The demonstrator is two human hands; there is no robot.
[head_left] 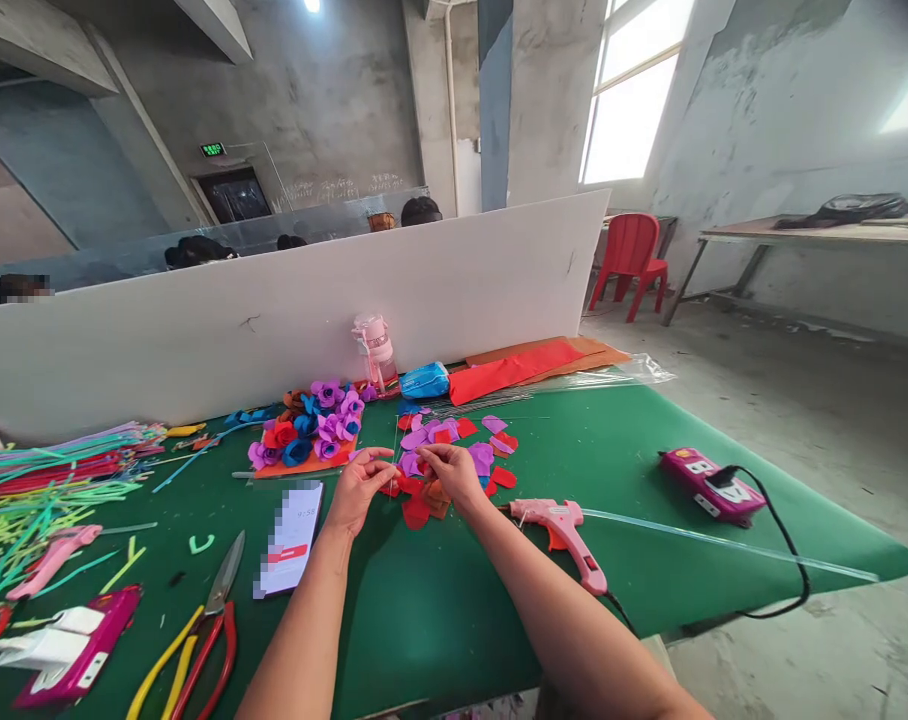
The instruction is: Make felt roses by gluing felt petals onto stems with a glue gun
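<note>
Left hand [360, 488] and right hand [458, 475] hover by petals [416, 513], fingers [434, 460] nearly pinched, any hold indistinct from here; the right forearm [559, 610], if swung outward, could knock the glue gun [565, 522].

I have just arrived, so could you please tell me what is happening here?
At a green table, a person's left hand and right hand are close together in pinching poses over loose, mostly red and purple petals; what they hold is too small to tell. Colourful flowers lie grouped beyond the left hand. A pink glue gun lies to the right, unheld.
</note>
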